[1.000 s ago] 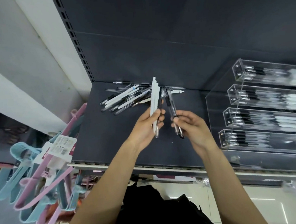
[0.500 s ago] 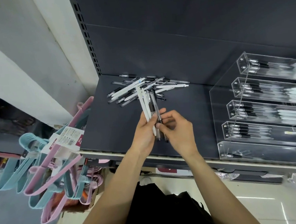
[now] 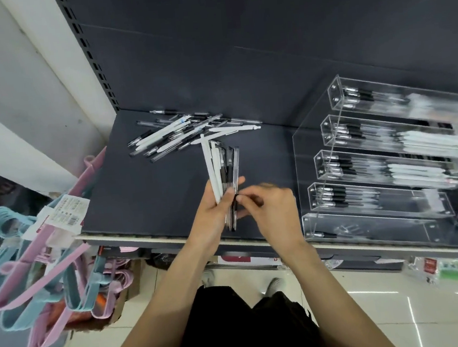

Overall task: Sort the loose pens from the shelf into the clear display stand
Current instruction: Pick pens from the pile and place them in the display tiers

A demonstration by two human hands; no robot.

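Gripping hand: our left hand (image 3: 212, 211) still clasps the pen bundle (image 3: 223, 173).
Right hand (image 3: 270, 205): fingers now pinch the bundle's lower end, closer than before.

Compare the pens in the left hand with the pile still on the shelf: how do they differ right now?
The held bunch is gathered roughly parallel and points up from the left hand; the loose pile lies flat and crisscrossed on the shelf. The bunch is small, the pile holds clearly more. The right hand pinches the bunch's lower end; nothing touches the pile. Both mix white and clear-and-black pens.
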